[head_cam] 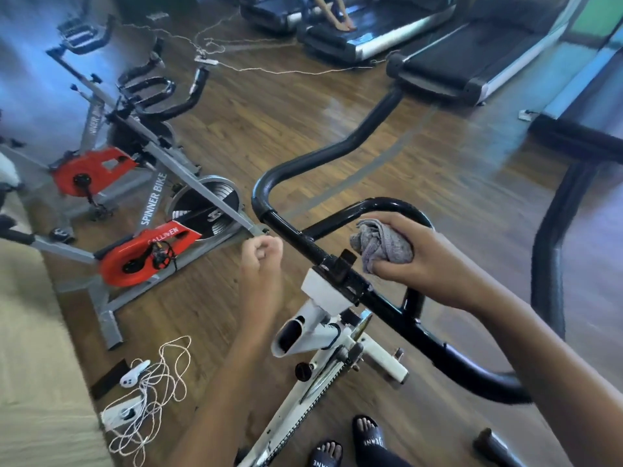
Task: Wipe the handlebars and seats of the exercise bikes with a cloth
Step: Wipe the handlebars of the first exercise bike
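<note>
Head view looks down on a white exercise bike (325,298) with a black handlebar (293,230) running across in front of the person. The right hand (428,257) grips a bunched grey cloth (381,247), fingers curled over it and thumb beneath, and presses it against the inner loop of the handlebar just right of the centre clamp. The cloth pokes out of the thumb side of that hand, towards the left hand (261,261). The left hand is a little way off on the other side of the bar, held in the air with its fingers curled into a loose fist. It seems to hold nothing, though it is blurred. The bar's long curved left horn runs away beyond the left hand, and its right grip passes under the right forearm, back towards the person. Judging by where the cloth sits, the wipe is on the middle of this handlebar, and nothing shows which stretches are already clean. The outer horns probably remain, and so does this bike's seat, which is out of view. Well to the left of the left hand stand two grey and red spinner bikes (151,203) with their own black handlebars (168,106), neither near the cloth, so by this reckoning much of the task is left. On the wooden floor (303,136) below the left forearm lies a tangle of white cord (161,379).
</note>
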`<state>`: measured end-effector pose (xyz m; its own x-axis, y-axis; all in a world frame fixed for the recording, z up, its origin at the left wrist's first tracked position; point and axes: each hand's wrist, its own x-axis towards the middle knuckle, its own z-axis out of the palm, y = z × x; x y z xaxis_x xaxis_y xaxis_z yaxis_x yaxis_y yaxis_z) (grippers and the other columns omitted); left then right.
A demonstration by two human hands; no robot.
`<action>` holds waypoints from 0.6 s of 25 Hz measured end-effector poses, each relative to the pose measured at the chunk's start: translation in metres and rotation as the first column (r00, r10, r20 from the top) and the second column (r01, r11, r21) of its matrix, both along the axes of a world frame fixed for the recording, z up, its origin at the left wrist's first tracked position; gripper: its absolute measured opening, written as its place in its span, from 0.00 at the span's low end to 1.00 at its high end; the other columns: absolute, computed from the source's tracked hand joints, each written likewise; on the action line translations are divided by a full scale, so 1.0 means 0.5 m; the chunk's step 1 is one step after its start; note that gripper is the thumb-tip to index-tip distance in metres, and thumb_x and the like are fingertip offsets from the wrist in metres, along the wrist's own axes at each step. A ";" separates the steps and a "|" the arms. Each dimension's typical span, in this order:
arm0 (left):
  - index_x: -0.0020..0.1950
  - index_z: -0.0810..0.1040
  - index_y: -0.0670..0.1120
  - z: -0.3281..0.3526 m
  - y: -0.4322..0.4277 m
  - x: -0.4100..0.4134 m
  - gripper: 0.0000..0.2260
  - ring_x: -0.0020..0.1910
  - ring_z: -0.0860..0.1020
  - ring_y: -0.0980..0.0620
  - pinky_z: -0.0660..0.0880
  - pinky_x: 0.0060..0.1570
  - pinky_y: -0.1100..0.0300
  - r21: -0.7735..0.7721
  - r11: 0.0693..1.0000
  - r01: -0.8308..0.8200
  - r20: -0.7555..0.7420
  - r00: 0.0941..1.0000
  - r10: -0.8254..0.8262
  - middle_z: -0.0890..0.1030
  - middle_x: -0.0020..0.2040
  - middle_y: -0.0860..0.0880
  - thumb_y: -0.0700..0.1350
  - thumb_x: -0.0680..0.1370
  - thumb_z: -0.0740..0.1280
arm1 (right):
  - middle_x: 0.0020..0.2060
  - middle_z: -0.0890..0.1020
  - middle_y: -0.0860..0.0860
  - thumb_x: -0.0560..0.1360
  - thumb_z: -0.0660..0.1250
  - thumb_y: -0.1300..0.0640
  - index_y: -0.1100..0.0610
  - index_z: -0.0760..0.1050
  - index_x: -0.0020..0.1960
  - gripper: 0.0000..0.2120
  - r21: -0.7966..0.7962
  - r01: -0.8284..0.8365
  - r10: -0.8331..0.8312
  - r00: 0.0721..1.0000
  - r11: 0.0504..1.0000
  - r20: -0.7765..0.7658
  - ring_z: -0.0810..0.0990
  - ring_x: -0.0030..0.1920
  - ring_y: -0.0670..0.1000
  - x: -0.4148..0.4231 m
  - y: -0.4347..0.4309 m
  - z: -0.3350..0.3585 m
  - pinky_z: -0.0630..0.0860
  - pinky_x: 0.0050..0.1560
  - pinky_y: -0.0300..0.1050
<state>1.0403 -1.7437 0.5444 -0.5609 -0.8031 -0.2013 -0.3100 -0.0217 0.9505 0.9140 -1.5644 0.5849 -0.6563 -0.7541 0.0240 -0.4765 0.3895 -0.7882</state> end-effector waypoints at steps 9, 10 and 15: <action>0.64 0.75 0.48 0.003 -0.094 -0.105 0.13 0.59 0.76 0.52 0.70 0.67 0.48 0.031 0.995 -0.099 0.059 0.993 0.097 0.78 0.60 0.47 0.47 0.84 0.56 | 0.79 0.50 0.35 0.83 0.61 0.54 0.34 0.50 0.78 0.31 0.157 -0.607 0.547 0.781 0.779 0.303 0.50 0.75 0.30 -0.049 -0.059 -0.047 0.49 0.73 0.29; 0.70 0.73 0.47 -0.003 -0.095 -0.113 0.16 0.65 0.74 0.49 0.69 0.70 0.46 0.041 0.995 -0.091 0.086 0.992 0.088 0.77 0.66 0.46 0.47 0.85 0.55 | 0.78 0.43 0.32 0.84 0.59 0.51 0.34 0.46 0.79 0.31 0.224 -0.634 0.581 0.771 0.740 0.262 0.43 0.75 0.30 -0.053 -0.054 -0.042 0.43 0.71 0.26; 0.77 0.66 0.53 -0.035 -0.094 -0.133 0.22 0.69 0.70 0.36 0.67 0.70 0.41 -0.044 0.998 -0.038 0.173 0.984 0.046 0.72 0.71 0.37 0.47 0.82 0.52 | 0.77 0.39 0.30 0.85 0.53 0.48 0.39 0.42 0.80 0.29 0.353 -0.658 0.682 0.728 0.665 0.074 0.41 0.77 0.33 -0.048 -0.022 -0.038 0.44 0.76 0.33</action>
<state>0.9738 -1.7905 0.5269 -0.4858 -0.8347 -0.2593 -0.4700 -0.0007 0.8827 0.8902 -1.5752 0.5659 0.0235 -0.9560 -0.2925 -0.7540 0.1752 -0.6330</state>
